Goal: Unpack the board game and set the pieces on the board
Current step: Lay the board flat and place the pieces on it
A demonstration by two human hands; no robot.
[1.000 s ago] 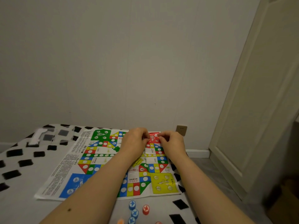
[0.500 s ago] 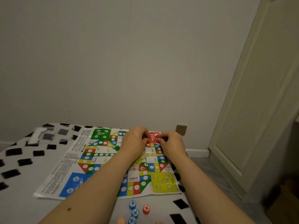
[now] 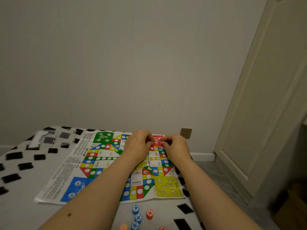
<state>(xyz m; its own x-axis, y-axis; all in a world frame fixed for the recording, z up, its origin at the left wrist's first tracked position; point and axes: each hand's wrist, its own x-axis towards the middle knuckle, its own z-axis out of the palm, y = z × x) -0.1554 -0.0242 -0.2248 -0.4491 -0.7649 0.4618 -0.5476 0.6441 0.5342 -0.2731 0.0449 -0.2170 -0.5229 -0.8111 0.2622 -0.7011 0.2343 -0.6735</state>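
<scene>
The paper game board (image 3: 103,163) lies spread flat on a bed cover with black patches (image 3: 21,166). It has green, blue, yellow and red corner fields. My left hand (image 3: 138,145) and my right hand (image 3: 176,146) meet over the far red corner (image 3: 156,143), fingers curled and fingertips pinched close together on it. Whether they hold a piece is hidden. In front of the board's near edge lie three blue pieces (image 3: 138,217), a red piece (image 3: 149,213), another red piece (image 3: 162,228) and an orange piece (image 3: 123,227).
A clear plastic package (image 3: 51,138) lies at the far left of the bed. The wall with a socket (image 3: 186,133) is just behind the board. The bed's right edge drops to the floor by a door (image 3: 265,113) and a cardboard box (image 3: 292,213).
</scene>
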